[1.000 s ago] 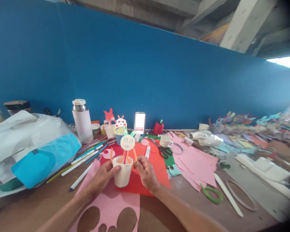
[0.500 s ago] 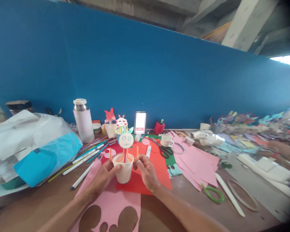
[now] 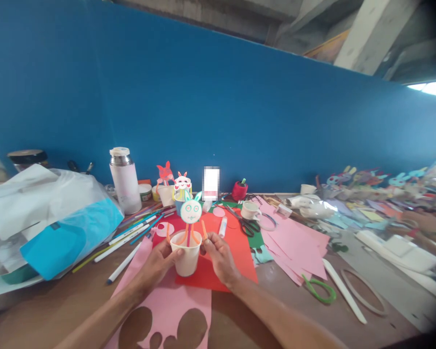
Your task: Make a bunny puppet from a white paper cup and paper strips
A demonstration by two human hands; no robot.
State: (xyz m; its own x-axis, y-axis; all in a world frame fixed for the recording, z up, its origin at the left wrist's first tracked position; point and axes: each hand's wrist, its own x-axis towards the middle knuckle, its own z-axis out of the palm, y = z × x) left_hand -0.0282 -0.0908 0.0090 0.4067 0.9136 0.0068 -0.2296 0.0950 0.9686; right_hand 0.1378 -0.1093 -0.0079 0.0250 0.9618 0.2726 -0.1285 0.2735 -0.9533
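Our left hand [image 3: 160, 261] pinches the white cup [image 3: 187, 262] over red paper [image 3: 236, 257], contact unclear, some fingers hidden behind the cup; our right hand [image 3: 221, 259] pinches an orange strip [image 3: 204, 230], its lower end obscured.

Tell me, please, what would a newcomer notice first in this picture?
Probably the wide blue wall, which fills much of the view behind the table. Next, near the centre, comes the rabbit-faced figure above a white cup, with the left hand on the cup and the right hand at an orange strip by its rim. The bright red sheet lies beyond and beneath the cup.
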